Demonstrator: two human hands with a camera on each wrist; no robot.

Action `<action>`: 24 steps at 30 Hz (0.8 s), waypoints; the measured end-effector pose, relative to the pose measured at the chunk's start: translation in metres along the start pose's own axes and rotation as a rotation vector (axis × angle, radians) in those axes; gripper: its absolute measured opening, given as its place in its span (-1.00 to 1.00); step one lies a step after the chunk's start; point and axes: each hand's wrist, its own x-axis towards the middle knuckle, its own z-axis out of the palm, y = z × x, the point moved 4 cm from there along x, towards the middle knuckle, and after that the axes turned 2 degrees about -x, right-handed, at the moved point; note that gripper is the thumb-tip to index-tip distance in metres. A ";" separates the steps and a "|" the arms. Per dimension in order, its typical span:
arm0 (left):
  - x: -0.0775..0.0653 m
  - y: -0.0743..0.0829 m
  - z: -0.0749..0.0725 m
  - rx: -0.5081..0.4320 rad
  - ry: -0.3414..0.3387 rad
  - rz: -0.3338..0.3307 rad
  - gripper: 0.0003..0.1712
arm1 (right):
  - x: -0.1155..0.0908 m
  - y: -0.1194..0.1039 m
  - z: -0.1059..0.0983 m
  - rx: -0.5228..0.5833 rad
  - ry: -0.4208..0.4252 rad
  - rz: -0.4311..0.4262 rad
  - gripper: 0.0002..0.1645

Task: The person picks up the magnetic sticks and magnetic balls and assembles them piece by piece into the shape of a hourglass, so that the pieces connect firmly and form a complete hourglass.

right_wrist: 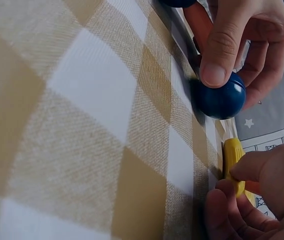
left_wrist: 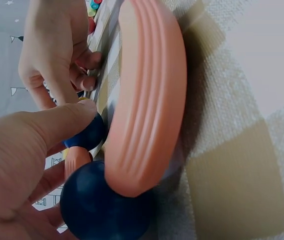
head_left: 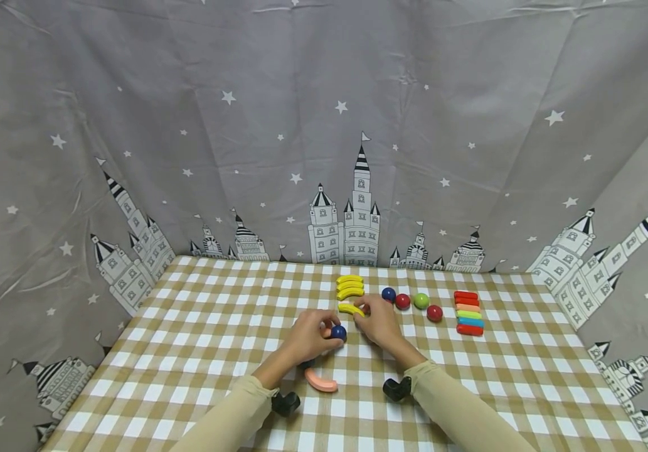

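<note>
My left hand (head_left: 303,336) pinches a dark blue ball (head_left: 338,333) between thumb and fingers, low over the cloth. Beside that ball lies an orange curved piece (left_wrist: 77,159), partly hidden by the hand. Nearer me is a salmon curved piece (head_left: 320,381) with grooves, and against its end sits another dark blue ball (left_wrist: 104,202), mostly covered by my left wrist in the head view. My right hand (head_left: 380,321) pinches the end of a yellow toy banana (head_left: 350,309), seen also in the right wrist view as a yellow banana (right_wrist: 233,156) on the cloth.
Several yellow toy bananas (head_left: 350,287) lie in a stacked row behind. To the right are a dark blue ball (head_left: 388,294), red balls (head_left: 435,312) and a green ball (head_left: 421,301), then a column of coloured bars (head_left: 468,315). A checked cloth (head_left: 205,351) covers the table; a grey curtain (head_left: 278,125) hangs behind.
</note>
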 end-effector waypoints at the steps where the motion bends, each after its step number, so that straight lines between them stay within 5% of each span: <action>1: 0.000 0.000 0.000 0.003 0.000 0.004 -0.70 | -0.001 0.000 0.000 0.001 -0.010 0.004 -0.78; 13: -0.004 -0.002 -0.004 0.011 0.017 -0.007 -0.69 | -0.020 0.004 -0.007 0.030 -0.148 0.035 -0.76; 24: -0.006 -0.002 -0.004 -0.017 0.022 -0.057 -0.66 | -0.043 0.020 -0.029 0.014 -0.147 0.037 -0.78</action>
